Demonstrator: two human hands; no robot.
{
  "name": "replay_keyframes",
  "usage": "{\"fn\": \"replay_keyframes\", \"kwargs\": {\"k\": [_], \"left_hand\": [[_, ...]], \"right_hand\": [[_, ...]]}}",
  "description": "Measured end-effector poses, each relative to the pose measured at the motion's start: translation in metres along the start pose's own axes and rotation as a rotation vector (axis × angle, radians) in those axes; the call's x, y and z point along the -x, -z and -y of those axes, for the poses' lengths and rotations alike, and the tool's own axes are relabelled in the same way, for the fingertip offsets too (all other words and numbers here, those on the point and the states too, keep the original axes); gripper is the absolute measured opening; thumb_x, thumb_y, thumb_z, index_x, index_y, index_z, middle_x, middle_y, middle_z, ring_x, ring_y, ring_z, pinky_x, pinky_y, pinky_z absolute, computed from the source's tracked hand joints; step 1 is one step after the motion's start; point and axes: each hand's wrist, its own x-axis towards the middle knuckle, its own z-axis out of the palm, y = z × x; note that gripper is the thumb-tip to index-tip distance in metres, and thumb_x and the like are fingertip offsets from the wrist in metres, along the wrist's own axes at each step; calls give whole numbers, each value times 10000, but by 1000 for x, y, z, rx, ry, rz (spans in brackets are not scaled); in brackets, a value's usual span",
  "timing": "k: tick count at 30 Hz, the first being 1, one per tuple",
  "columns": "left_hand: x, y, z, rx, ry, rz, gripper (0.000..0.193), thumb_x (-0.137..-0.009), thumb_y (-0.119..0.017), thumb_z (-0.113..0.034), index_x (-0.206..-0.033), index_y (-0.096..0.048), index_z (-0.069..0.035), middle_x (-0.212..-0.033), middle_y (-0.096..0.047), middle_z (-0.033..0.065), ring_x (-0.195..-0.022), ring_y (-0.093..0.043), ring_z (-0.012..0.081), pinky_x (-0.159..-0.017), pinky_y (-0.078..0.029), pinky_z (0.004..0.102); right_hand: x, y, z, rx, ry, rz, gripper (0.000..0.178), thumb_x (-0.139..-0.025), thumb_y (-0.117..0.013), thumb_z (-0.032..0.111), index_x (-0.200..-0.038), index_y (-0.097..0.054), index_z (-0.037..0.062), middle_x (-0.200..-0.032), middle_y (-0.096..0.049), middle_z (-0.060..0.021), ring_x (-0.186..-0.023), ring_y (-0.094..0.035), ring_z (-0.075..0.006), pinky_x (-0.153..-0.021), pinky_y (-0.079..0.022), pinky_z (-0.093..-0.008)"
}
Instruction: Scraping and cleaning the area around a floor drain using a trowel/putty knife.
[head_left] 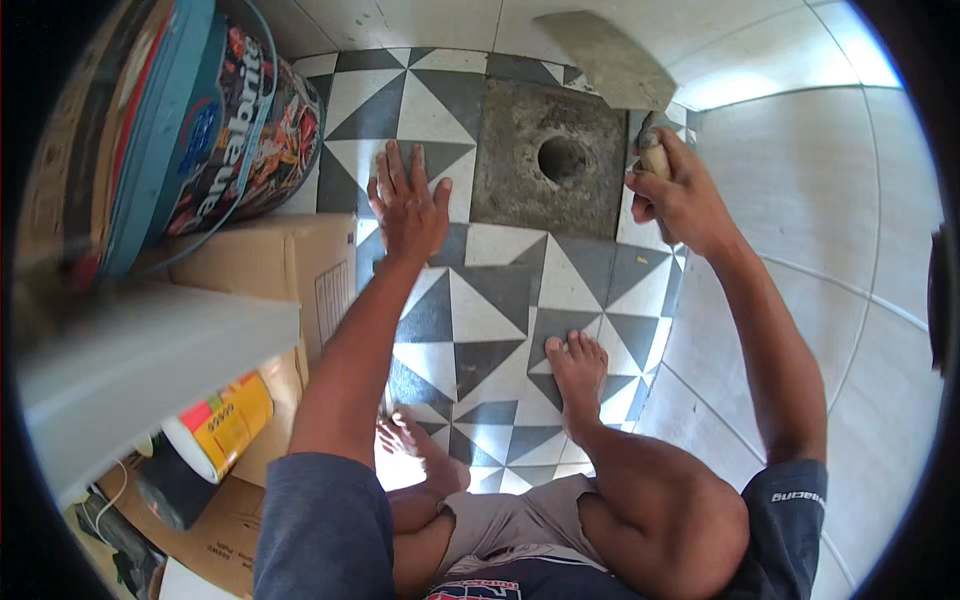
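We see floor tiles (500, 300) patterned in dark grey and white triangles, around a bare grey cement patch (520, 185), with plain white tiles on the wall (800, 200) beside them. The trowel (610, 60) blade is cement-grey. The bucket (200, 120) shows a blue band over black, red and orange print, the cardboard box (290, 270) is tan, and our sleeves (320, 530) are slate blue.

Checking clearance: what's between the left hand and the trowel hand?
In the head view, a bare grey cement patch with a round drain hole lies between the left hand, flat on the patterned tiles, and the right hand gripping the trowel.
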Motion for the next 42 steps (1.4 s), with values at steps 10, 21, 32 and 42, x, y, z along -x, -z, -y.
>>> {"fn": "replay_keyframes", "kwargs": {"k": [10, 21, 32, 42], "left_hand": [[-23, 69, -12, -495, -162, 894, 888, -1000, -566, -460, -1668, -51, -184, -1735, 55, 127, -1562, -179, 423, -1174, -345, 543], [7, 76, -9, -232, -156, 802, 813, -992, -571, -469, -1652, -202, -171, -1734, -30, 130, -1529, -196, 503, -1147, -395, 537], [-55, 50, -40, 673, 186, 471, 695, -993, -482, -587, -1467, -527, -81, -1455, -561, 221, -1340, -531, 417, -1132, -413, 489], [-69, 25, -74, 742, -213, 447, 674, -1015, -466, -560, -1491, -493, -84, -1441, -560, 252, -1382, -474, 424, -1156, -380, 474]], "right_hand": [[49, -202, -25, 88, -26, -285, 424, -977, -643, 279, -1225, -462, -14, -967, -685, -292, -939, -661, -516, -800, -517, -567], [40, -281, -36, 73, -90, -507, 353, -1008, -596, 222, -1226, -440, -9, -1071, -635, -308, -923, -642, -512, -748, -505, -576], [30, -269, -21, 312, -251, -253, 319, -1039, -499, 275, -1195, -428, 6, -1083, -648, -299, -921, -687, -511, -804, -550, -593], [34, -273, -20, 272, -244, -222, 317, -1020, -507, 248, -1148, -392, -18, -1043, -644, -356, -890, -668, -546, -803, -540, -608]]}}
